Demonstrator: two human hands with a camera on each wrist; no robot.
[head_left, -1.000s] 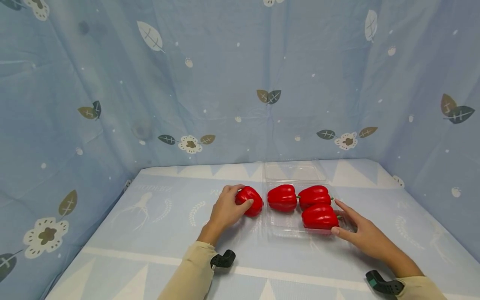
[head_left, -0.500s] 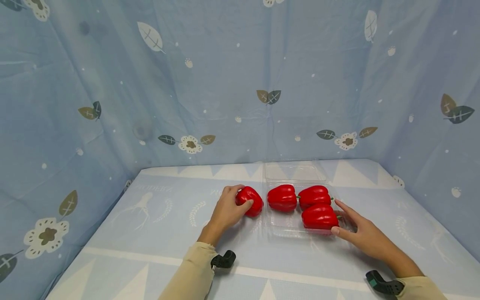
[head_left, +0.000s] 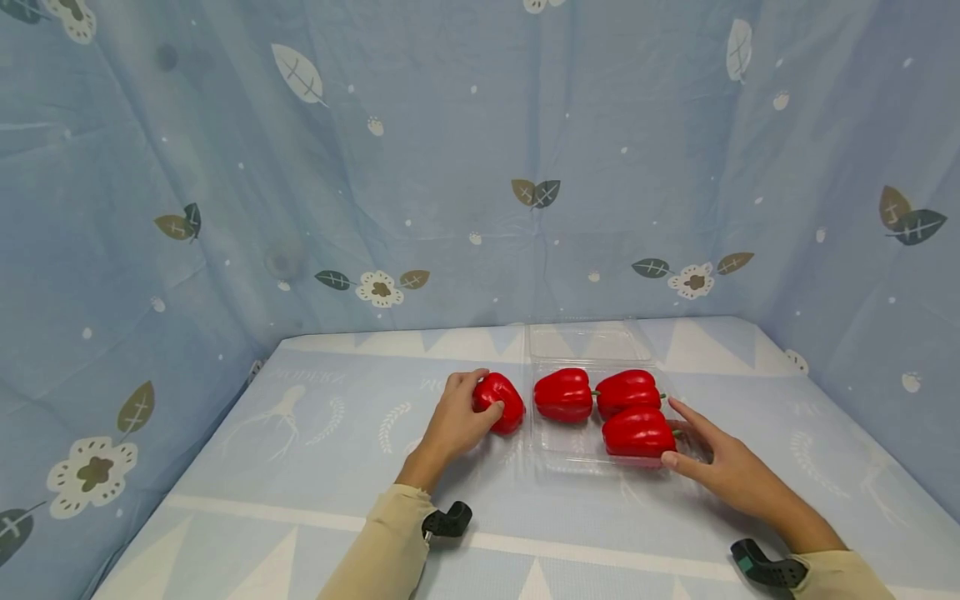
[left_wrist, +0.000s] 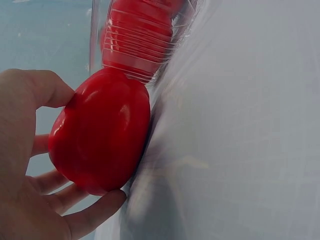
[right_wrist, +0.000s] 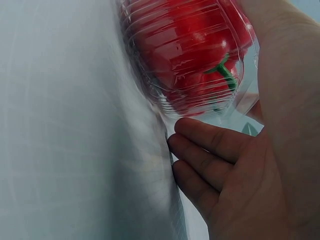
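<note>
My left hand (head_left: 474, 400) grips a red bell pepper (head_left: 501, 402) lying on the table just left of a clear plastic tray (head_left: 573, 460). In the left wrist view the thumb and fingers (left_wrist: 90, 215) curl round that pepper (left_wrist: 102, 132), which touches the tray's ribbed wall (left_wrist: 142, 47). Three more red peppers lie in the tray: two at the back (head_left: 564, 394) (head_left: 628, 390) and one at the front right (head_left: 637, 433). My right hand (head_left: 686, 439) rests with straight fingers against the tray's front right corner. Its fingers (right_wrist: 210, 145) lie just below the tray wall (right_wrist: 165, 75).
The tray's clear lid (head_left: 588, 342) lies open flat behind it. A pale blue patterned cloth (head_left: 315, 467) covers the table, and blue leaf-print fabric (head_left: 420, 167) walls it in at the back and on both sides. Black wrist mounts (head_left: 447, 521) (head_left: 765, 568) sit near the front edge.
</note>
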